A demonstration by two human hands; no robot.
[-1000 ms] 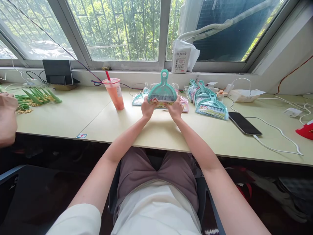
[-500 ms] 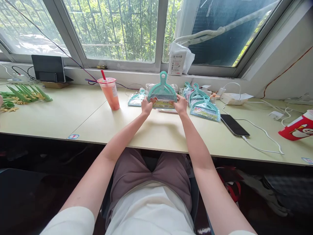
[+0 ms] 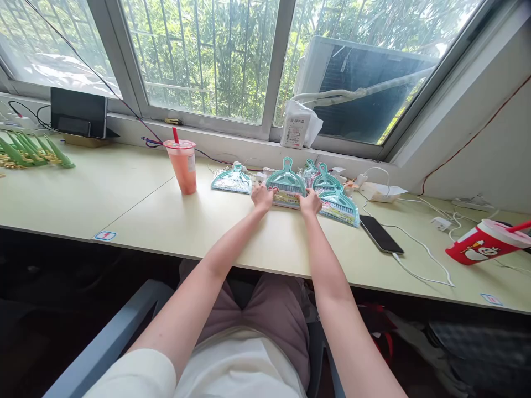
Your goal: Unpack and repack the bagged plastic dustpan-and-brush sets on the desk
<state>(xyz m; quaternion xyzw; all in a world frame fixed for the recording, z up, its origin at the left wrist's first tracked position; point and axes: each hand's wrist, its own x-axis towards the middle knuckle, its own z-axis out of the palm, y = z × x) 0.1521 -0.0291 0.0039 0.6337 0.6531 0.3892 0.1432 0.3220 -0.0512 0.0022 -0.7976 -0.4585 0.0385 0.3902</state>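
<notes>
Both hands grip one wrapped teal dustpan-and-brush set [image 3: 286, 182], its handle pointing up toward the window. My left hand [image 3: 263, 195] is closed on the set's left lower corner, and my right hand [image 3: 310, 202] is closed on the right one. The set's lower edge is down at the tabletop; whether it rests fully there I cannot tell. To the left lies another wrapped dustpan set [image 3: 232, 180]. Close by my right hand, several similar sets overlap, the nearest dustpan set [image 3: 339, 207] lying in front.
A cup of pink drink [image 3: 182, 168] stands left of my hands. A black phone [image 3: 380, 234] on a charging cable lies to the right, with a red cup [image 3: 483, 243] beyond. A tablet [image 3: 78, 113] and green plastic pieces [image 3: 35, 150] are far left. The table edge [image 3: 244, 266] is near me.
The held dustpan set has come down from above the table to the tabletop, both hands still on it. My head view has shifted too.
</notes>
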